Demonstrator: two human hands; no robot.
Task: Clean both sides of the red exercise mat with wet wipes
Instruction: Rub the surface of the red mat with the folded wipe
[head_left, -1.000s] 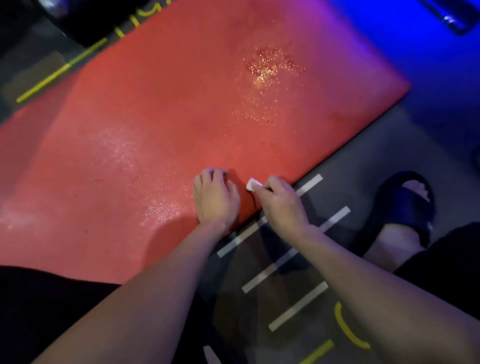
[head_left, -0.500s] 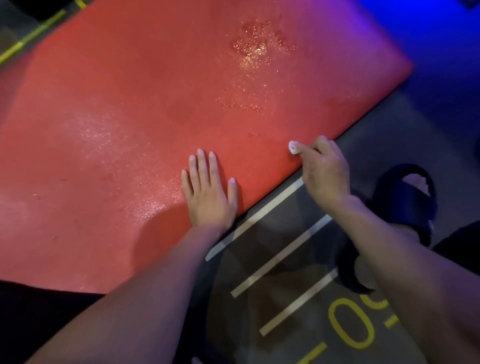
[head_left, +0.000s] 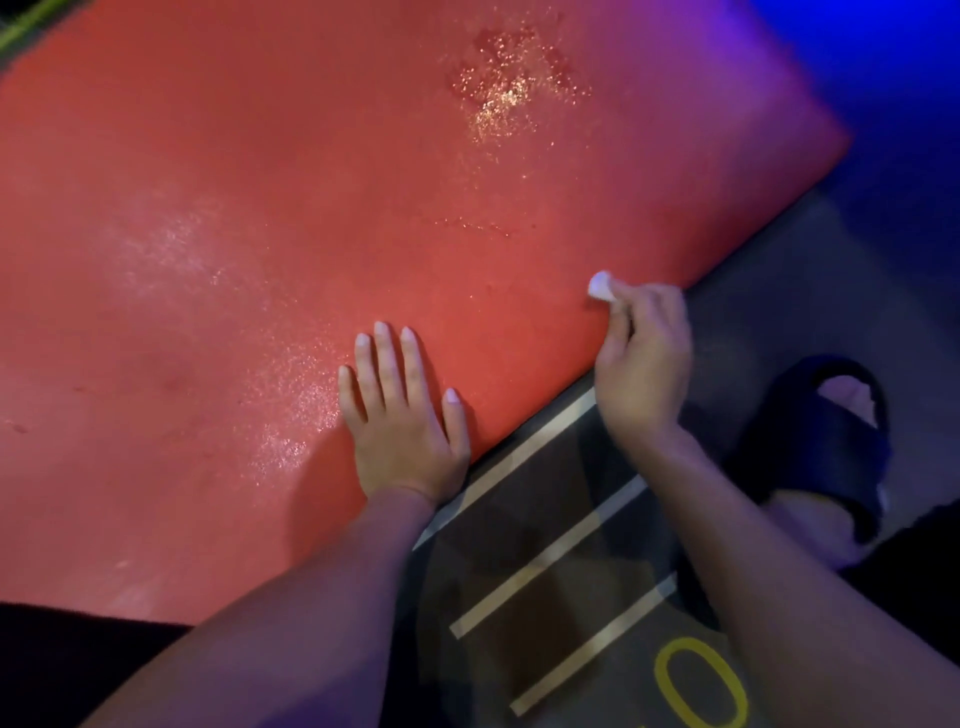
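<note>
Hands — left (head_left: 402, 431) flat on red mat (head_left: 260, 260), right (head_left: 641, 364) pinching wipe (head_left: 600, 286).

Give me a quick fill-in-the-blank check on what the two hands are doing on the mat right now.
1. The left hand lies ____ on the red mat, fingers straight.
2. The right hand pinches a small white ____ at the mat's edge.
3. A black sandal is on the ____ beside the mat.

Missing words: flat; wipe; floor
</note>
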